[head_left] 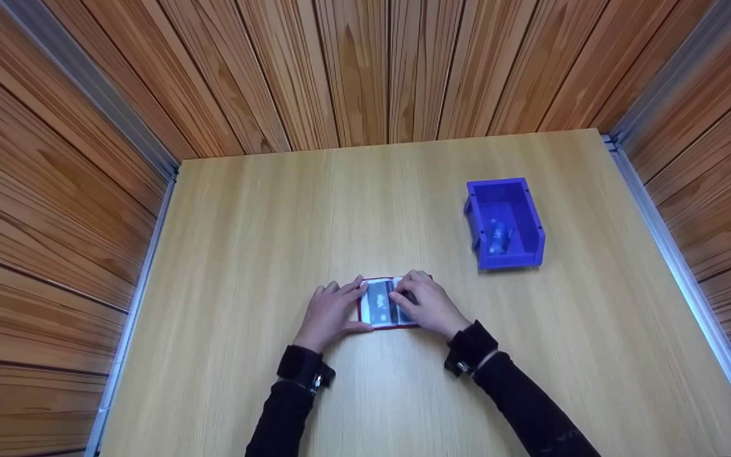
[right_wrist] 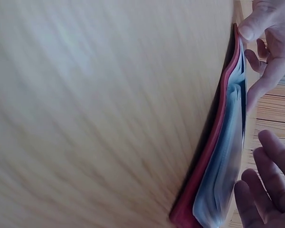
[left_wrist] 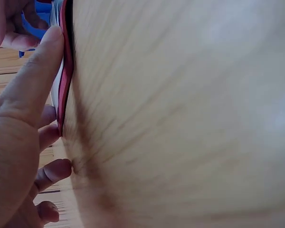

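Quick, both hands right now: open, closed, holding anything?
Left hand: open, thumb and fingers touching the red-edged booklet at its left end.
Right hand: over the booklet's right side, fingers bent; whether it grips anything cannot be told.

A smooth-looking cover (right_wrist: 204, 159) wraps a booklet (head_left: 379, 304) whose thin, translucent pages (right_wrist: 221, 156) look like glossy plastic film. Beneath it, the desk (head_left: 264, 235) shows smooth wood grain with a satin sheen. A bin (head_left: 511, 261) of smooth, hard plastic holds a clear, plastic-looking item (head_left: 497, 236). Dull metal rails (head_left: 670, 249) border grooved wood-grain walls (head_left: 359, 76), and the person's matt, dark sleeves (head_left: 530, 400) look like cloth.
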Tool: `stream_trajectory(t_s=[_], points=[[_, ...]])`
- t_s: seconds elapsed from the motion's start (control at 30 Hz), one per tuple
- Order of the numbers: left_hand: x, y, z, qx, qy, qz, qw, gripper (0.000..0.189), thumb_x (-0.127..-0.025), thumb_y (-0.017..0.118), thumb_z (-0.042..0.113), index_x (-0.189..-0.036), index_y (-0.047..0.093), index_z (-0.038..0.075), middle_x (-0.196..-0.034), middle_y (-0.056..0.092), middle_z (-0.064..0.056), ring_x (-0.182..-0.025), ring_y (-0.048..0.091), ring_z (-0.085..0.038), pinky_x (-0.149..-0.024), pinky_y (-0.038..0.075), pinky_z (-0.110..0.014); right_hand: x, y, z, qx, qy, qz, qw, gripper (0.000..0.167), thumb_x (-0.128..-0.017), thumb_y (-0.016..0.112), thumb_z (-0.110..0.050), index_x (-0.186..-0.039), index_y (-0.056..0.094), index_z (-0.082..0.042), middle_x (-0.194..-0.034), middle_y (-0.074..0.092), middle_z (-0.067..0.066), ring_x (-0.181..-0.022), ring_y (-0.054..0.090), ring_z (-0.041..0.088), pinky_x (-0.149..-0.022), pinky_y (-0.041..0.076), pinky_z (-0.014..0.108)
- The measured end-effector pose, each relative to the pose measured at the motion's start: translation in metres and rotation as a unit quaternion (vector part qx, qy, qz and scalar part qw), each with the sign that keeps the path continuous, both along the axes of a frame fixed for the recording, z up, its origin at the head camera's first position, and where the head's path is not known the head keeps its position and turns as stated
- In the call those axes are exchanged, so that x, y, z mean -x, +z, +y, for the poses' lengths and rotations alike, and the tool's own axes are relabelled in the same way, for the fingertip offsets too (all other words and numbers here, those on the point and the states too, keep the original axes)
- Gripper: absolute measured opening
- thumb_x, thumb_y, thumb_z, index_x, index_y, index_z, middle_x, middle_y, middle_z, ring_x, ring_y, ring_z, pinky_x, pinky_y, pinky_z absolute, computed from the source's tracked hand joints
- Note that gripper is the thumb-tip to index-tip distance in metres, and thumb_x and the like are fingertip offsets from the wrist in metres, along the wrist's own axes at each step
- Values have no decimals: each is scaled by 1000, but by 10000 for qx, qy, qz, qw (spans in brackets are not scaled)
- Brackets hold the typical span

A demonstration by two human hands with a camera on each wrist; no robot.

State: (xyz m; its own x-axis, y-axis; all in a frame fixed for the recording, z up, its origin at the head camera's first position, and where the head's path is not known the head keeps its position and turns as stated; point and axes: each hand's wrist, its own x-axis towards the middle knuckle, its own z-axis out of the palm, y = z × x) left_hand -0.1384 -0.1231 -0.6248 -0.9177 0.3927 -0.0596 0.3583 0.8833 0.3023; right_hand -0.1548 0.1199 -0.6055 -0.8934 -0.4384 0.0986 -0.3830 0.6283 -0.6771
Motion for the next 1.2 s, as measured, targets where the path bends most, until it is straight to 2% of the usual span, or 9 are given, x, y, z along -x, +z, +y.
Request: stream_trajectory(t_s=[0.37,0.5,0.63,0.87,1.03,1.2], points=[[0,-1,-1,-21,-2,-155,9999,96,-73,78,68,-153,52,22,-161,46,3,-112,58,-25,-93,42,-41,-2,7,0,307,-413,-329,9981,8,-97,72,-17,-94,75,-10,-92,62,-1,-82,57,12,-76,49,32],[-1,0,-1,-26,10,-219,9998,96,-74,78,67,-153,51,22,-162,45,3,-115,58,-27,-97,42,-43,-1,15,2,350,-854,-363,9951,7,-96,72,-13,-93,75,-7,-90,63,2,-80,58,14,-76,50,34],[0,1,1,27,44,-259,9997,96,-74,78,67,-154,49,23,-162,45,3,-110,56,-24,-94,42,-41,1,22,6,266,-1283,-405,9905,8,-95,72,-13,-91,75,-7,-88,63,4,-80,58,18,-77,48,38],[0,0,2,65,90,-300,9995,97,-74,77,69,-155,48,24,-163,45,3,-107,54,-22,-92,40,-39,0,27,6,242,-1541,-456,9867,9,-94,73,-14,-88,74,-7,-87,66,4,-79,58,19,-76,47,38],[0,-1,1,-22,81,-242,9997,97,-74,78,68,-154,48,23,-162,45,3,-107,55,-22,-91,41,-39,-3,23,-1,274,-1502,-959,9836,10,-96,71,-13,-89,73,-5,-76,71,2,-60,62,11,-63,51,30],[0,-2,0,-50,71,-190,9998,97,-73,78,68,-154,49,23,-162,45,4,-108,56,-23,-92,41,-39,-6,16,-10,290,-1565,-1675,9729,15,-97,67,-12,-88,73,-1,-66,72,6,-46,64,11,-47,51,25]])
